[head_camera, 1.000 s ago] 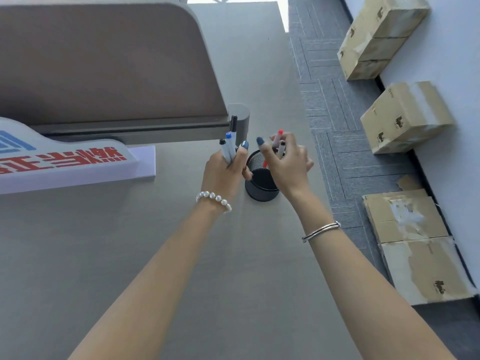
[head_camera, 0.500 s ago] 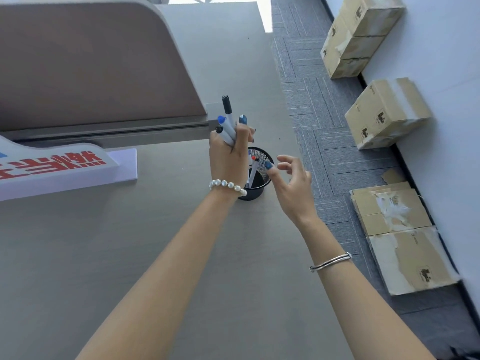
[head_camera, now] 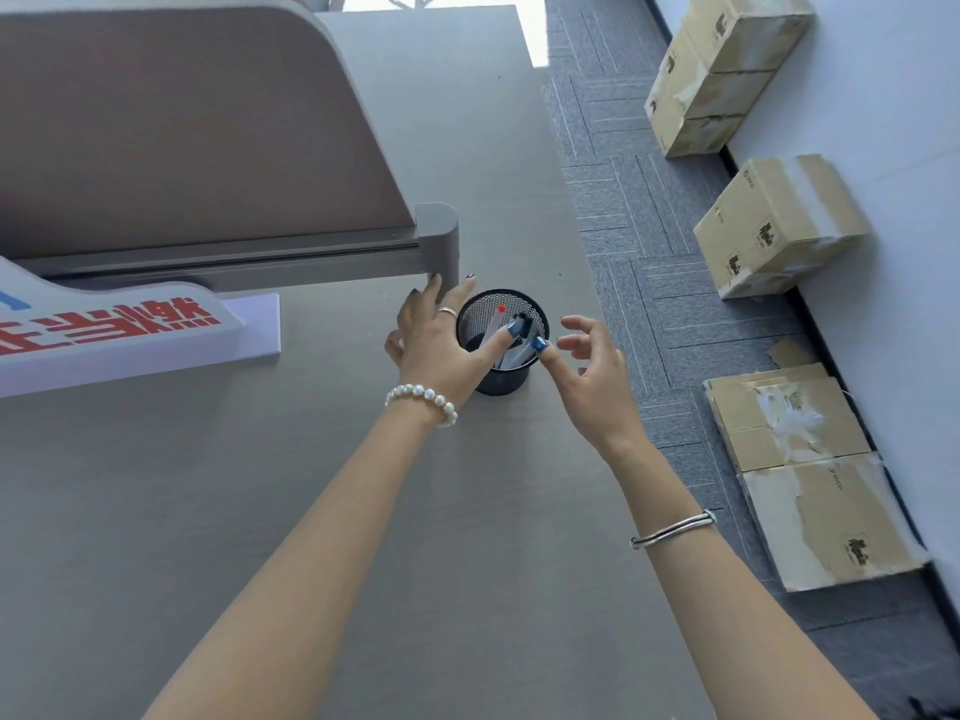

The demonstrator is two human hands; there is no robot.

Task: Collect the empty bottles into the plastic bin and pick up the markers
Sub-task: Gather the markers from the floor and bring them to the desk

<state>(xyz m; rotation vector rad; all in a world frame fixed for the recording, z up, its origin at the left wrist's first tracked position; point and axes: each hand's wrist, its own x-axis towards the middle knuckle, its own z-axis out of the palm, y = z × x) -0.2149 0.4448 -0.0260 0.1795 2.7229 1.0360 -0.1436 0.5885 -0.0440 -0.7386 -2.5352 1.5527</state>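
A black mesh pen cup [head_camera: 502, 379] stands on the grey table [head_camera: 311, 511] near its right edge. Several markers [head_camera: 493, 330] lean inside it, one with a red cap, others with dark caps. My left hand [head_camera: 441, 337] is spread open against the cup's left side, thumb over the rim. My right hand [head_camera: 592, 374] hovers just right of the cup with fingers apart, holding nothing. No bottles or plastic bin are in view.
A grey desk divider [head_camera: 208, 148] with a metal rail runs across the upper left. A white sign with red characters [head_camera: 119, 330] lies below it. Cardboard boxes [head_camera: 774, 231] sit on the carpet along the right wall, some flattened.
My left hand held several markers above the cup; they now stand in the cup and the hand has dropped beside it, open. My right hand let go of its markers earlier.
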